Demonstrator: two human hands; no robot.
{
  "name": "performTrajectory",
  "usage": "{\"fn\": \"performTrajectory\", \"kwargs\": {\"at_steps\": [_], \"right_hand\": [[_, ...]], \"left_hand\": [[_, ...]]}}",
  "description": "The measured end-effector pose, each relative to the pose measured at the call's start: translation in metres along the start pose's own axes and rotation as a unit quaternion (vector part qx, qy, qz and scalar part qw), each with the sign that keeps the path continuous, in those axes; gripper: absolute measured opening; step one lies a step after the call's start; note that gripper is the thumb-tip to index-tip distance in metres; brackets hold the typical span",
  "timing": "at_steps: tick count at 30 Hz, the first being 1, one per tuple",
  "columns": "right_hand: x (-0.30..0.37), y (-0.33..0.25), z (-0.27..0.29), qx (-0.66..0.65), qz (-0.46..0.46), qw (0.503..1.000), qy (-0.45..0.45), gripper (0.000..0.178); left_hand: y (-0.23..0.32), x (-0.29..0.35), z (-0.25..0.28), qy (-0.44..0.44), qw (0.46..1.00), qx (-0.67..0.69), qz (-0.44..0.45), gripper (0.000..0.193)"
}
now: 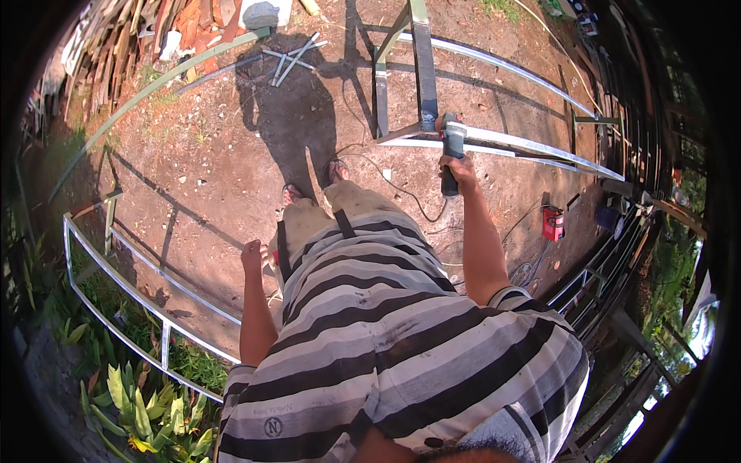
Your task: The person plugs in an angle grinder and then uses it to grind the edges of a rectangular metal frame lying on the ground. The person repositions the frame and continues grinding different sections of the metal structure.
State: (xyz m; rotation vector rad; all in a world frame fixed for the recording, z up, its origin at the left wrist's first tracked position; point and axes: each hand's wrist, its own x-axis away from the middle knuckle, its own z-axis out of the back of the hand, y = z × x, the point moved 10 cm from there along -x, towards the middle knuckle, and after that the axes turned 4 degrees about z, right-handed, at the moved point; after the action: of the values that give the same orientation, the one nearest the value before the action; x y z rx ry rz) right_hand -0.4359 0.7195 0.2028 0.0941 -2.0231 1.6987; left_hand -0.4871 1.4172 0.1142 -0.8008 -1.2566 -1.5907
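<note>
My right hand is wrapped round the body of an angle grinder, held out ahead and to the right. The grinder's head is at the lower end of a dark metal post, where a welded frame's corner meets a pale metal bar; whether they touch I cannot tell. A dark cable trails from the tool across the ground. Beside my left thigh hangs my left hand, its fingers curled in, with no tool visible in it.
Another metal frame stands at the left by leafy plants. Crossed metal pieces lie on the dirt ahead, near stacked wood. A red box-shaped machine with cables sits at the right. A long green bar curves across the upper left.
</note>
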Motion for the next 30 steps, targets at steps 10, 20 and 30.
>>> {"fn": "performTrajectory", "kwargs": {"at_steps": [10,20,30], "right_hand": [[-0.001,0.007,-0.004,-0.025,-0.011,0.999,0.024,0.067],[0.006,-0.005,-0.006,0.047,-0.007,0.999,0.019,0.071],[0.002,-0.001,-0.010,0.011,-0.009,1.000,0.024,0.070]], "left_hand": [[0.009,-0.009,0.002,-0.020,0.999,-0.026,0.001,0.037],[0.015,-0.014,-0.002,-0.015,1.000,-0.024,-0.009,0.034],[0.024,-0.008,-0.003,-0.021,0.999,-0.028,-0.016,0.039]]}}
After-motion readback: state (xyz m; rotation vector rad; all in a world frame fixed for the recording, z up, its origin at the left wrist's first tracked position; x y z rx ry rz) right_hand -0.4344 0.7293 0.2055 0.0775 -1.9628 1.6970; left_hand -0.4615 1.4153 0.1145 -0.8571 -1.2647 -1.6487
